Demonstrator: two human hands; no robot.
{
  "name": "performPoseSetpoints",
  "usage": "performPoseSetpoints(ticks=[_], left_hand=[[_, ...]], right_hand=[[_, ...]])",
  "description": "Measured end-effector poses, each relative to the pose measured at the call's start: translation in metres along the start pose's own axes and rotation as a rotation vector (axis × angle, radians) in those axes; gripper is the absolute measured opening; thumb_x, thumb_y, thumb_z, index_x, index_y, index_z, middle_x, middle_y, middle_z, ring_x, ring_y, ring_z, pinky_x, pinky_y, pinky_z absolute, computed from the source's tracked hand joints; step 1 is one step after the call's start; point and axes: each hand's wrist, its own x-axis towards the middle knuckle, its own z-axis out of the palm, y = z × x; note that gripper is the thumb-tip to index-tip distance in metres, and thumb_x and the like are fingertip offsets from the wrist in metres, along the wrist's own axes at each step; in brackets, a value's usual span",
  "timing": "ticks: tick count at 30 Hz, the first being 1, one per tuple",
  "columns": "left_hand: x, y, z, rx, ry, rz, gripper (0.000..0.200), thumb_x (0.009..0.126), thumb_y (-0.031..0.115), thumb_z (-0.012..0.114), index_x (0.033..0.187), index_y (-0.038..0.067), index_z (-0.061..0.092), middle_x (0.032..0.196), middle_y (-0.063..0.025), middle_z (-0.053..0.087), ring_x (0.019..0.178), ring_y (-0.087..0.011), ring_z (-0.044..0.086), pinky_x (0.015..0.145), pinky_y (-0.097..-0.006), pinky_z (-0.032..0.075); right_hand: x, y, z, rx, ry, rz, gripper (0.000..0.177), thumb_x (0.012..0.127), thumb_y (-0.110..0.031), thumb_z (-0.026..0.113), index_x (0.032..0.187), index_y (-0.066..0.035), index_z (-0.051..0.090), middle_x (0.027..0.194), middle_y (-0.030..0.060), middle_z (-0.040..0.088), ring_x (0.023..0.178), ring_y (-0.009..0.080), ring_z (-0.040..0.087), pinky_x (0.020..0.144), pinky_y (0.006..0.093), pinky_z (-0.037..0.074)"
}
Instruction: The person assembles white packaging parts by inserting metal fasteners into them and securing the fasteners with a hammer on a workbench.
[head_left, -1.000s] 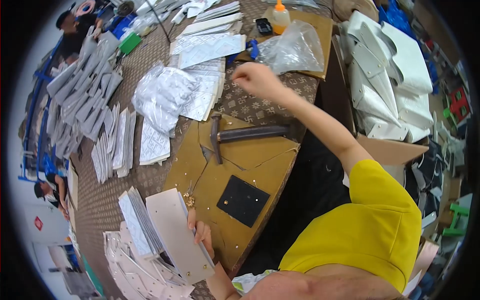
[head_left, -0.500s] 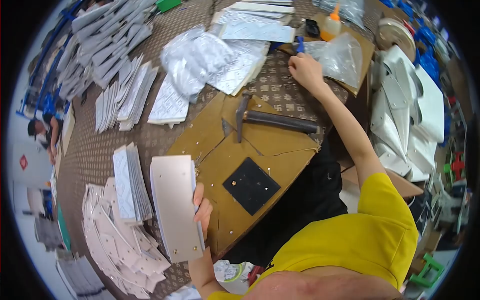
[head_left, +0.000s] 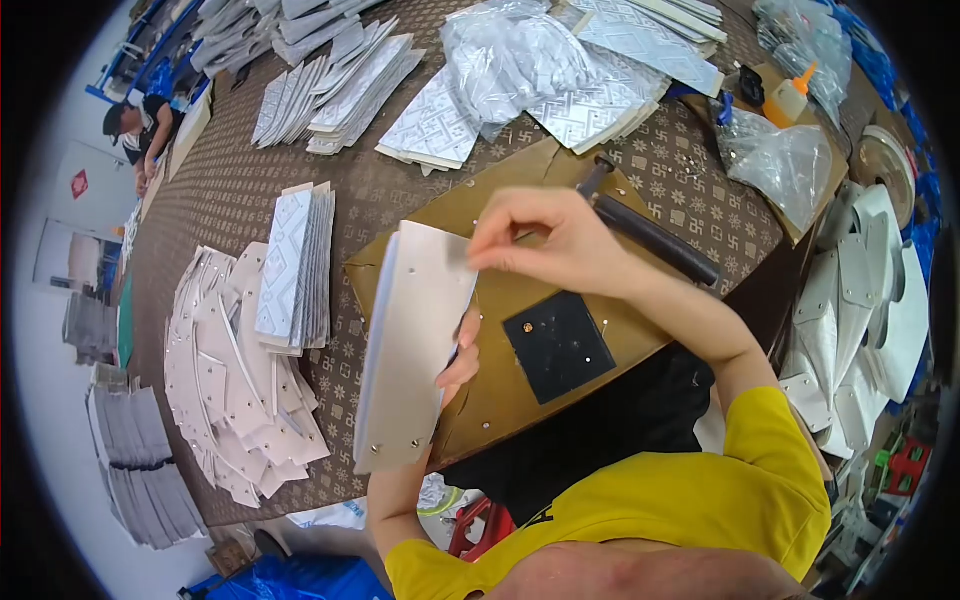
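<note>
My left hand (head_left: 460, 358) is closed around the right edge of a beige panel (head_left: 410, 350), held tilted above the board. Two brass-coloured studs show near its lower end, and small holes show near its top. At the panel's upper right edge, my right hand (head_left: 550, 235) is closed in a pinch; whatever is between its fingertips is too small to make out. Under and beyond my right hand lies a hammer (head_left: 655, 238) with a dark handle. A black square pad (head_left: 558, 347) with a brass-coloured piece on it lies on the brown board (head_left: 480, 400).
Beige panels with studs (head_left: 235, 370) are piled at the left, beside a stack of patterned strips (head_left: 295, 265). Plastic bags (head_left: 515, 60), a glue bottle (head_left: 787, 100) and white pieces (head_left: 850, 300) lie farther off. Another person (head_left: 150, 130) works at the far left.
My right hand has come back from near the plastic bag at the far right to the panel's top edge. The panel in my left hand has tilted. The view has shifted.
</note>
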Motion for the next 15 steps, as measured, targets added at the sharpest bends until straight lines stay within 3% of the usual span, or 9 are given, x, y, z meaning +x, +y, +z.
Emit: performPoseSetpoints(ticks=[3,6,10,12,15], left_hand=[[-0.002,-0.002,-0.008,0.137,0.026,0.028,0.051,0.106,0.023,0.062,0.15,0.004,0.044,0.112,-0.0161,0.064,0.078,-0.0162,0.067,0.063,-0.0241,0.05],[0.0,-0.011,0.016,1.152,0.465,0.365,0.066,0.102,0.003,0.066,0.159,0.002,0.033,0.128,-0.0178,0.068,0.101,-0.0161,0.073,0.079,-0.026,0.059],[-0.005,-0.009,0.017,1.172,0.532,0.319,0.075,0.096,-0.011,0.068,0.16,-0.002,0.032,0.139,-0.0197,0.065,0.113,-0.0181,0.071,0.094,-0.0305,0.059],[-0.004,-0.012,0.01,1.203,0.505,0.32,0.072,0.096,-0.01,0.069,0.159,-0.003,0.035,0.138,-0.0192,0.065,0.113,-0.0178,0.071,0.094,-0.0301,0.059],[-0.003,-0.017,0.004,1.273,0.425,0.306,0.066,0.096,-0.009,0.069,0.155,-0.006,0.039,0.137,-0.0181,0.066,0.114,-0.0172,0.07,0.095,-0.0292,0.058]], right_hand=[[-0.013,0.028,0.014,0.41,0.015,0.26,0.01,0.096,-0.003,0.076,0.105,-0.001,0.076,0.102,0.0021,0.073,0.092,0.0083,0.069,0.078,0.0239,0.054],[-0.009,0.028,-0.002,0.407,0.118,0.393,0.012,0.096,-0.002,0.076,0.107,0.0,0.077,0.103,0.0032,0.074,0.094,0.008,0.07,0.079,0.0236,0.055],[-0.006,0.016,-0.011,0.353,0.222,0.472,0.014,0.094,0.001,0.076,0.108,0.001,0.076,0.109,0.0063,0.073,0.098,0.0092,0.069,0.083,0.0235,0.055],[-0.009,0.018,-0.007,0.329,0.244,0.488,0.014,0.094,0.002,0.076,0.108,0.001,0.076,0.112,0.0076,0.072,0.1,0.0098,0.069,0.085,0.0236,0.055],[-0.019,0.025,0.008,0.24,0.127,0.256,0.015,0.091,0.003,0.078,0.106,-0.001,0.078,0.123,0.01,0.066,0.109,0.0152,0.065,0.09,0.0263,0.053]])
